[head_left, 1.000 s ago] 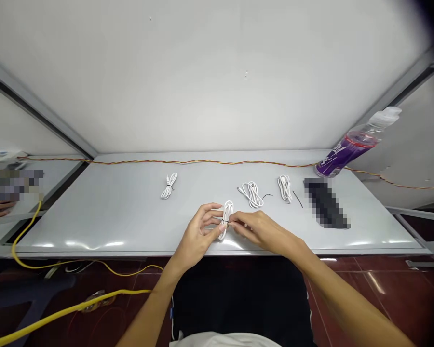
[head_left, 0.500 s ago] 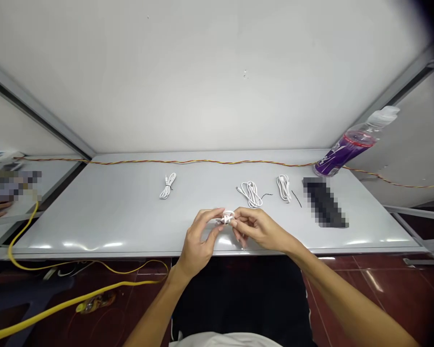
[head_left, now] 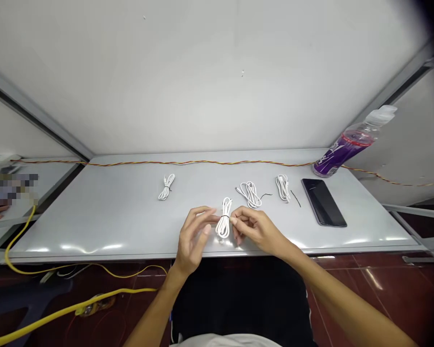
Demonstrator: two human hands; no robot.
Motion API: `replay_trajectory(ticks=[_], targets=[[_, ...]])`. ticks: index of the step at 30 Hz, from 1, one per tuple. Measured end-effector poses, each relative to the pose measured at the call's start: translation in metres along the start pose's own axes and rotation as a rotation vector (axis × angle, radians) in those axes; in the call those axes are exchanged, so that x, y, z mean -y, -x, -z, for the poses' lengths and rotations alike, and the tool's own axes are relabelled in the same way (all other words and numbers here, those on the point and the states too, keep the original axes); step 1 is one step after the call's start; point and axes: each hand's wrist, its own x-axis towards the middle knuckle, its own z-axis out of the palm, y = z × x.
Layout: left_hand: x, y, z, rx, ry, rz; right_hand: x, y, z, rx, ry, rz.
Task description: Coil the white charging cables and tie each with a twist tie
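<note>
A coiled white cable (head_left: 224, 220) with a dark tie round its middle is held upright just above the near edge of the grey table (head_left: 112, 217). My right hand (head_left: 255, 229) pinches it at the tie from the right. On the cable's left, my left hand (head_left: 194, 236) has its thumb and fingers touching the coil at its middle. Three more coiled white cables lie farther back: one at the left (head_left: 166, 186), one loosely wound in the middle (head_left: 250, 193), one at the right (head_left: 283, 187).
A black phone (head_left: 323, 208) lies at the right, with a purple-labelled bottle (head_left: 349, 144) behind it. A twisted red-yellow wire (head_left: 202, 162) runs along the table's back edge. Two loose black ties (head_left: 296, 198) lie near the right cables. A yellow cable (head_left: 58, 313) trails over the floor.
The cable bundle was turned flat between my fingers half a second ago and now stands upright again. My left hand's fingers have loosened and spread a little.
</note>
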Motion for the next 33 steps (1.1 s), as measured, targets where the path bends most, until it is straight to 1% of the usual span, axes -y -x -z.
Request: replay_trajectory(ticks=[1, 2, 3, 4, 5, 7, 13, 18, 21, 23, 24, 26, 28, 30, 31, 33], targets=[[-0.004, -0.003, -0.001, -0.006, 0.104, 0.152, 0.000, 0.001, 0.002, -0.010, 0.124, 0.040], [-0.006, -0.006, -0.001, 0.016, 0.177, 0.302, 0.000, 0.002, 0.004, -0.012, 0.252, 0.083], [-0.008, -0.009, -0.001, 0.064, 0.217, 0.427, 0.000, 0.003, 0.006, -0.007, 0.379, 0.126], [-0.010, -0.012, -0.002, 0.128, 0.229, 0.515, -0.001, 0.004, 0.007, 0.004, 0.498, 0.167], [-0.010, -0.014, -0.002, 0.189, 0.225, 0.562, -0.002, 0.005, 0.008, 0.017, 0.602, 0.203], [-0.012, -0.016, -0.004, 0.254, 0.213, 0.559, -0.004, 0.006, 0.009, 0.039, 0.742, 0.246], [-0.011, -0.011, -0.009, 0.247, 0.226, 0.466, -0.003, 0.007, 0.007, 0.011, 0.996, 0.291], [-0.013, -0.009, -0.010, 0.252, 0.174, 0.394, 0.003, 0.008, 0.005, 0.062, 1.152, 0.354], [-0.012, -0.008, -0.008, 0.280, 0.033, 0.318, 0.005, 0.007, 0.004, 0.075, 1.149, 0.355], [-0.009, -0.007, -0.006, 0.276, -0.120, 0.171, 0.006, 0.007, 0.003, 0.065, 1.059, 0.334], [-0.006, -0.007, -0.004, 0.254, -0.213, 0.063, 0.007, 0.008, 0.003, 0.062, 0.973, 0.308], [0.000, -0.006, -0.001, 0.174, -0.394, -0.184, 0.008, 0.009, 0.003, 0.069, 0.730, 0.222], [0.007, -0.007, 0.003, 0.132, -0.500, -0.390, 0.010, 0.009, 0.004, 0.094, 0.474, 0.113], [0.011, -0.007, 0.006, 0.151, -0.521, -0.518, 0.012, 0.010, 0.007, 0.141, 0.292, 0.033], [0.012, -0.008, 0.007, 0.175, -0.514, -0.558, 0.013, 0.010, 0.008, 0.174, 0.233, 0.014], [0.012, -0.008, 0.006, 0.205, -0.493, -0.583, 0.014, 0.010, 0.010, 0.232, 0.164, -0.003]])
